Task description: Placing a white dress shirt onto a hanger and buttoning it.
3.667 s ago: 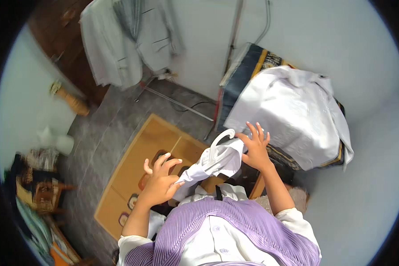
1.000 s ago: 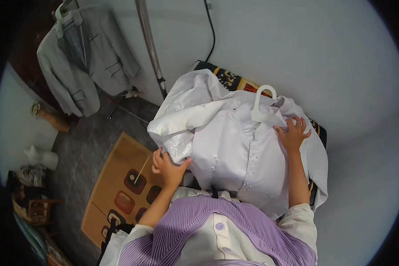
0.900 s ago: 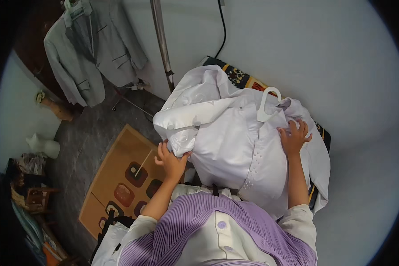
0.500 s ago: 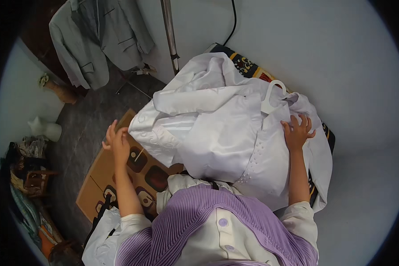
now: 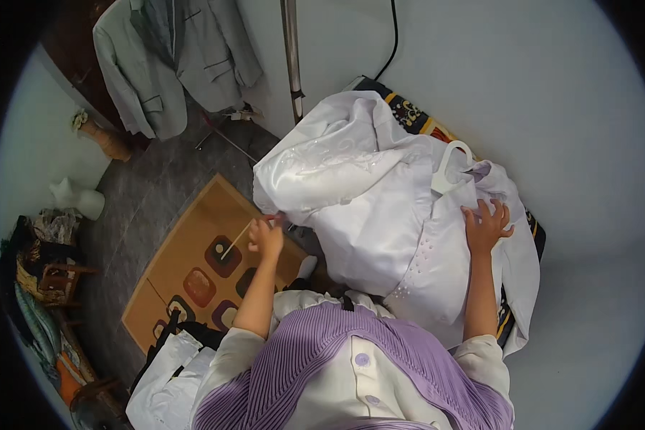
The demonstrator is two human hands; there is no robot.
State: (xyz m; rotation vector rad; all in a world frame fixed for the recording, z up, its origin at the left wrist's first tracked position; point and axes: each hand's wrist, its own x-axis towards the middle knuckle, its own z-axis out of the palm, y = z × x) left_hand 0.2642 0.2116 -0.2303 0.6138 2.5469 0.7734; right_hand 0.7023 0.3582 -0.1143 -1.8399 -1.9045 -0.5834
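A shiny white long-sleeved garment (image 5: 380,236) with embroidery and a band of small beads lies spread in front of me. Its neck is on a white hanger (image 5: 446,175), and a bit of purple shows inside the collar. My right hand (image 5: 486,228) rests on the garment below the collar, fingers spread and slightly bent. By the garment's lower left edge is my left hand (image 5: 266,238), its fingers partly curled and blurred. Whether it grips any cloth cannot be made out.
Beneath the garment shows a dark patterned cloth (image 5: 408,115). On the floor at left lies a brown mat (image 5: 172,258) with rounded squares. A grey jacket (image 5: 172,72) hangs beside a metal pole (image 5: 291,57). White plastic (image 5: 166,380) sits by my left arm; clutter (image 5: 50,287) lines the far left.
My left hand has moved right and inward. The garment's left part has shifted inward and bunched, uncovering more of the mat. My right hand stays spread on the cloth.
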